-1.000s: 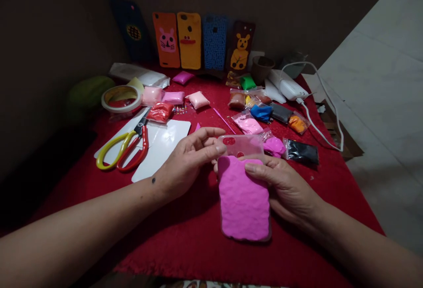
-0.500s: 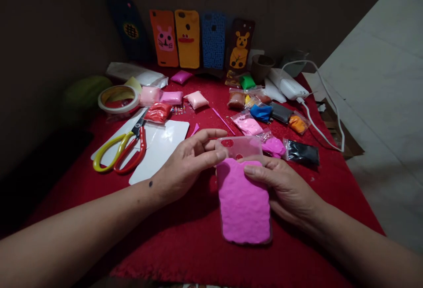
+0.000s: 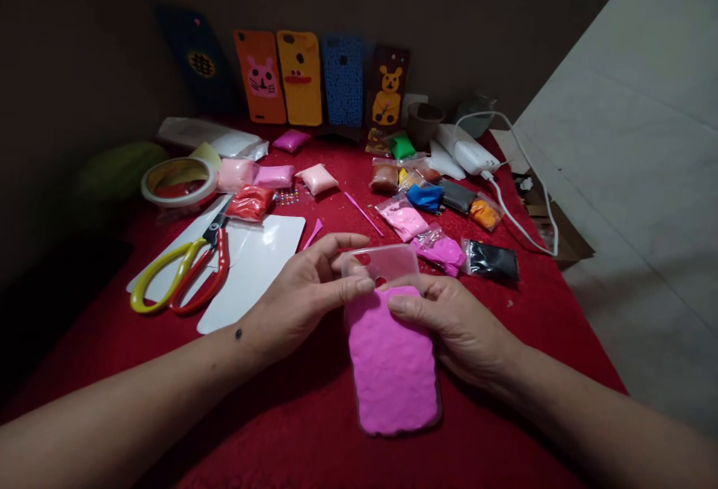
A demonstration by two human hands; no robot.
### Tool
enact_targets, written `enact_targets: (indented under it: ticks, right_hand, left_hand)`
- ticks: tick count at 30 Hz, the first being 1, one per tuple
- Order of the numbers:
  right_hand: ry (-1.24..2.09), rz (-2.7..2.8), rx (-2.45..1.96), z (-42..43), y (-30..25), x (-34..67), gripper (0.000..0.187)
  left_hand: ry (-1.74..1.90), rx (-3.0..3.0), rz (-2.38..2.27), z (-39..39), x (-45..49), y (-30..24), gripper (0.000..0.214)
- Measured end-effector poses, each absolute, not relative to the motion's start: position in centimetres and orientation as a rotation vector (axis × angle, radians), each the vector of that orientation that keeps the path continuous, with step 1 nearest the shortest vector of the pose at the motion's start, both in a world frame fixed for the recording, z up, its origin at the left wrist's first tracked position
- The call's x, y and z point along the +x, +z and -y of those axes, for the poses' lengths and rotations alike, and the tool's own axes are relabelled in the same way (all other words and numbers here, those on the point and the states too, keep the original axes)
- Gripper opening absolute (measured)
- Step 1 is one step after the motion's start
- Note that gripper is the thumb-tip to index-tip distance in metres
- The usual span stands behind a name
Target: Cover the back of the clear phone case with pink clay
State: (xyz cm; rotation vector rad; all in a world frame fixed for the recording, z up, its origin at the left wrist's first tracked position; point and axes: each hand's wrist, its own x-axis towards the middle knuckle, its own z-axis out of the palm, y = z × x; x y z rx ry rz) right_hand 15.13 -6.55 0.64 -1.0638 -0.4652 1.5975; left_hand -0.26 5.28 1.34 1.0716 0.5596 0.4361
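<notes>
A clear phone case (image 3: 396, 259) hangs tilted over the red cloth, gripped from both sides. Bumpy pink clay (image 3: 396, 369) covers its lower part, while the top with the camera hole is bare. My right hand (image 3: 468, 324) is closed on the right edge, thumb on the clay and fingers behind. At the upper left, my left hand (image 3: 314, 280) pinches the case, its thumb at the clay's top edge. The fingertips behind the case are partly hidden.
Yellow-and-red scissors (image 3: 207, 257) lie on white sheets (image 3: 252, 287) at left, near a tape roll (image 3: 179, 179). Clay packets, including a black one (image 3: 492, 261), spread behind. Decorated cases (image 3: 300, 78) lean at the wall. A white cable (image 3: 527, 231) loops at right.
The whole scene has shifted left and slightly down in the view. Both hands still hold the case; my left thumb lies a little nearer the clay's top edge.
</notes>
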Motion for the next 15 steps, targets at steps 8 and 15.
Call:
enact_targets:
  ticks: [8,15]
  right_hand:
    - [1.4,0.697,-1.233,6.8,0.9,15.7,0.031]
    - [-0.143,1.569,-1.78,6.0,0.7,21.1,0.027]
  left_hand:
    - [0.402,1.096,-0.555,-6.2,-0.1,1.2,0.04]
    - [0.324,1.228,-0.67,-6.6,-0.1,1.4,0.037]
